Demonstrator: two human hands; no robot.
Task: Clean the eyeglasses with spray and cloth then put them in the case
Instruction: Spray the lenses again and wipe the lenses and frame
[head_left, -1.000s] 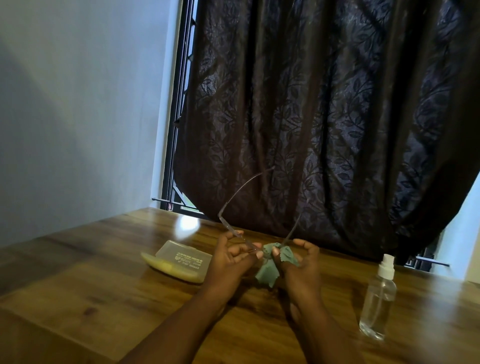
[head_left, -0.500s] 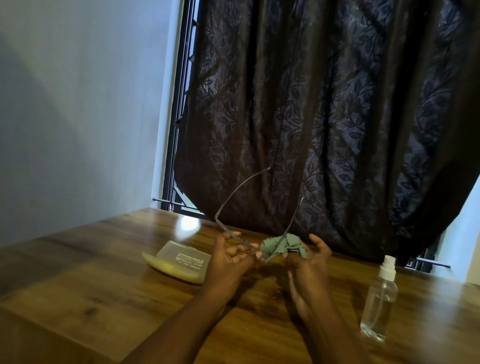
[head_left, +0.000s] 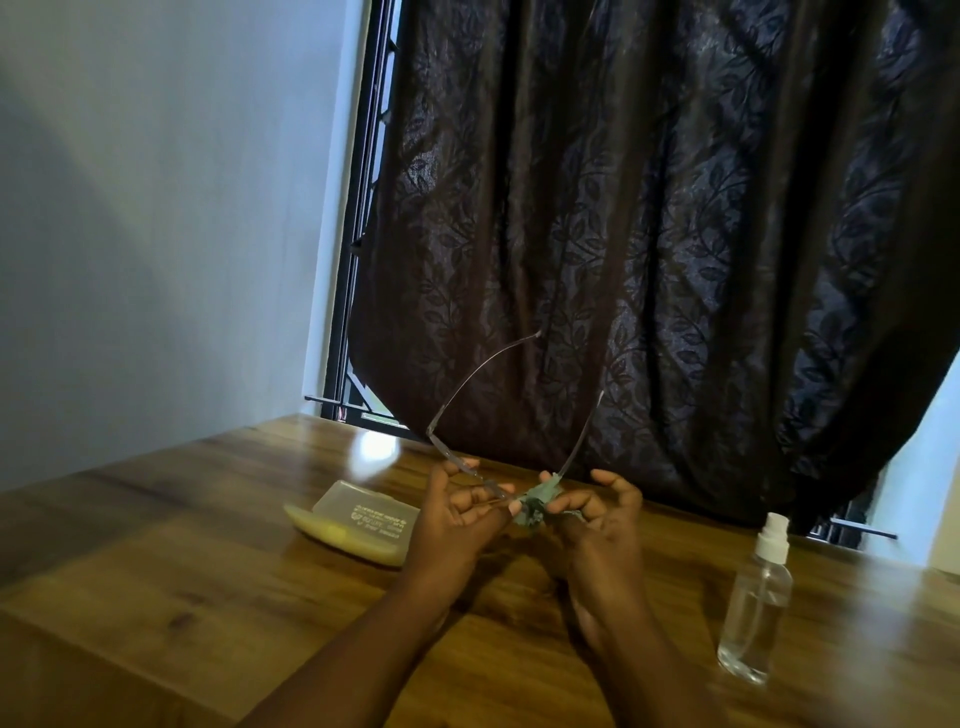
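The case (head_left: 363, 525) lies unmoved far left on the table (head_left: 156, 597), the left hand (head_left: 457, 519) still pinches the glasses (head_left: 467, 395) with temples raised, the right hand (head_left: 597, 514) now bunches the cloth (head_left: 537, 501) tighter against a lens, and the bottle (head_left: 756, 603) stands right.
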